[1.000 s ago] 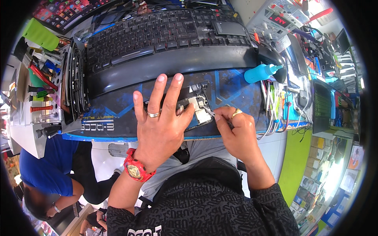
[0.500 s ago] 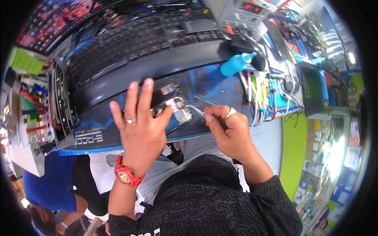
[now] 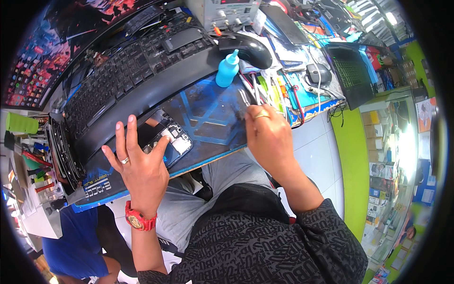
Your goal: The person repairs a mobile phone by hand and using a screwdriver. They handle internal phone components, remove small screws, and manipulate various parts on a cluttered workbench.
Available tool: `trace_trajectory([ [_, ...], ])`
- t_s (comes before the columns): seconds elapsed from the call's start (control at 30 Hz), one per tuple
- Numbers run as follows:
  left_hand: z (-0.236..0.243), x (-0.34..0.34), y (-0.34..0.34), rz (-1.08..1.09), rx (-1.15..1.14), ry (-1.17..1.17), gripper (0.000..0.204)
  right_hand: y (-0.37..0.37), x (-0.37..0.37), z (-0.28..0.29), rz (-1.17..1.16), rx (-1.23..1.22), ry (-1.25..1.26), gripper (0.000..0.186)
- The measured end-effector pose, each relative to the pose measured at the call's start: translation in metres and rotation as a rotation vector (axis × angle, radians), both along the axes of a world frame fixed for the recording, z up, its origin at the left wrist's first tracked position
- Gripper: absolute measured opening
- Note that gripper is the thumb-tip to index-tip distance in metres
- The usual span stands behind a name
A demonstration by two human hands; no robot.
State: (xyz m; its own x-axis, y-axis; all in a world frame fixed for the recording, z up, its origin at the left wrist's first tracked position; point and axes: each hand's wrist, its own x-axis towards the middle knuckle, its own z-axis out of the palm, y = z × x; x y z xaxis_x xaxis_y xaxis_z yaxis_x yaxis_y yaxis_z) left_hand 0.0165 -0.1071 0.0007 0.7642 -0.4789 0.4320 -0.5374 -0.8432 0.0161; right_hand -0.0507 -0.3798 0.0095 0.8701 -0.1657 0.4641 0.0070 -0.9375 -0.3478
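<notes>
An opened phone [image 3: 180, 143] with exposed silver and black parts lies on the dark blue-patterned mat [image 3: 209, 128]. My left hand [image 3: 145, 175], fingers spread, rests its thumb on the phone's internals. My right hand [image 3: 268, 142] is closed in a pinch at the mat's right, away from the phone; what it holds is hidden. Beside it are slim tools and cables [image 3: 276, 92]. A light-blue squeeze bottle [image 3: 227, 70] stands above the mat.
A black keyboard [image 3: 118, 80] spans the back, below a screen [image 3: 56, 52]. A power supply [image 3: 229, 12], mouse [image 3: 318, 74] and laptop [image 3: 350, 75] sit rightward, a tool holder [image 3: 40, 173] leftward. Another person in blue [image 3: 75, 246] is at lower left.
My right hand has moved right, away from the phone, and the silver tool it pinched there is no longer clearly visible. My view has turned. My left hand stays on the phone.
</notes>
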Motion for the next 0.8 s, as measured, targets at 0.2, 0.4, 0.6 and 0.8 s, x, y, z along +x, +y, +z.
trace_trajectory([
  [0.2,0.001,-0.001,-0.001,0.001,0.023,0.0,0.037,0.003,0.007,-0.012,-0.047,-0.103,0.002,0.011],
  [0.4,0.002,-0.003,-0.003,-0.006,0.025,0.007,0.04,-0.01,-0.001,0.002,-0.074,0.01,-0.104,0.009],
  [0.6,0.002,-0.002,-0.002,-0.017,0.02,-0.001,0.04,-0.04,-0.012,0.011,-0.113,0.035,-0.112,0.007],
  [0.8,0.002,-0.001,-0.001,-0.019,0.016,0.003,0.04,-0.03,-0.011,0.012,-0.024,0.146,-0.058,0.006],
])
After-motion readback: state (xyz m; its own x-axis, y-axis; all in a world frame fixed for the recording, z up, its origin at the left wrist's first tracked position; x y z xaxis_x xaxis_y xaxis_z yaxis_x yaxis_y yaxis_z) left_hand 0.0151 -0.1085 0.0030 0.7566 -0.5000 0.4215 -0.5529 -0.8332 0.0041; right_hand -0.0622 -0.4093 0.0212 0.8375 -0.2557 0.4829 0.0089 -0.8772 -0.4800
